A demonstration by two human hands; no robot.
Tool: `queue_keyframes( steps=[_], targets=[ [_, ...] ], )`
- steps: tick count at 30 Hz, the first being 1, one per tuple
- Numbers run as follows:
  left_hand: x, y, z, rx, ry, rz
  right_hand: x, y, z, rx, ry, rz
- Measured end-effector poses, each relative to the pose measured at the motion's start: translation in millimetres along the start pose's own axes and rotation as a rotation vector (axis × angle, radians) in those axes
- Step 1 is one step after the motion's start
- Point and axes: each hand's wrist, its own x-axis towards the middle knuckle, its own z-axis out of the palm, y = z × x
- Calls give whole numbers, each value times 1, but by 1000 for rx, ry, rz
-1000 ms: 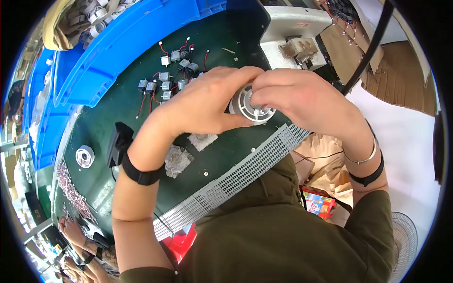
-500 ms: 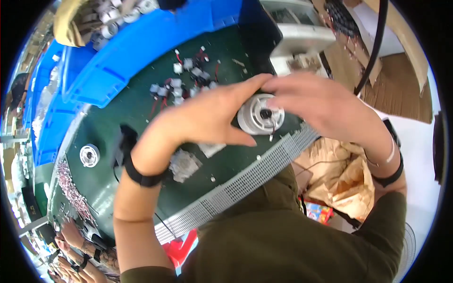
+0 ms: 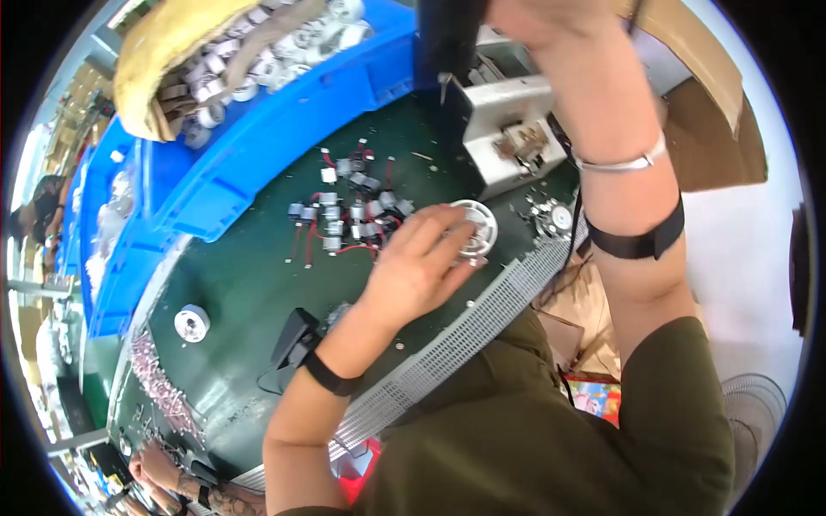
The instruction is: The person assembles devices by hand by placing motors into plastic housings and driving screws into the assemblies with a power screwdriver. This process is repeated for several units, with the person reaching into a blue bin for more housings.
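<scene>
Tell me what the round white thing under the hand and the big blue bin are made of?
The round white part under the left hand looks like moulded plastic, smooth and slightly glossy, with ribbed rings. The blue bin also seems plastic: even bright colour, thick rounded rim, soft shine.

Blue bins (image 3: pixel 258 163) of white parts, small wired motors (image 3: pixel 348 211) on green table (image 3: pixel 241 284), perforated strip (image 3: pixel 456 335) along its edge.

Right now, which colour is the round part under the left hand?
White, seen best in the head view: the round part rests on the green table.
</scene>
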Motion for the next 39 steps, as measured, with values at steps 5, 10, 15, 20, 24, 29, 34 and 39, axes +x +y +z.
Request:
queue_keyframes(
  steps=[5, 10, 15, 20, 24, 29, 34, 39],
  targets=[
    [-4, -4, 2, 54, -10, 14, -87, -13, -7, -264, 479, -151],
    [-6, -7, 4, 55, -26, 20, -120, 6, -29, -247, 595, -91],
    [-6, -5, 5, 57, -39, 17, -130, 14, -39, -228, 619, -124],
    [-5, -5, 5, 69, -21, 32, -132, 21, -40, -251, 619, -150],
    [-6, -7, 6, 56, -16, 32, -133, 23, -38, -235, 601, -140],
    [-5, -7, 5, 56, -11, 37, -137, 22, -27, -299, 650, -130],
    [-8, -8, 7, 45, -19, 21, -138, 24, -19, -340, 689, -155],
    [-6, -8, 6, 68, -7, 33, -138, 23, -20, -343, 696, -178]
  ],
)
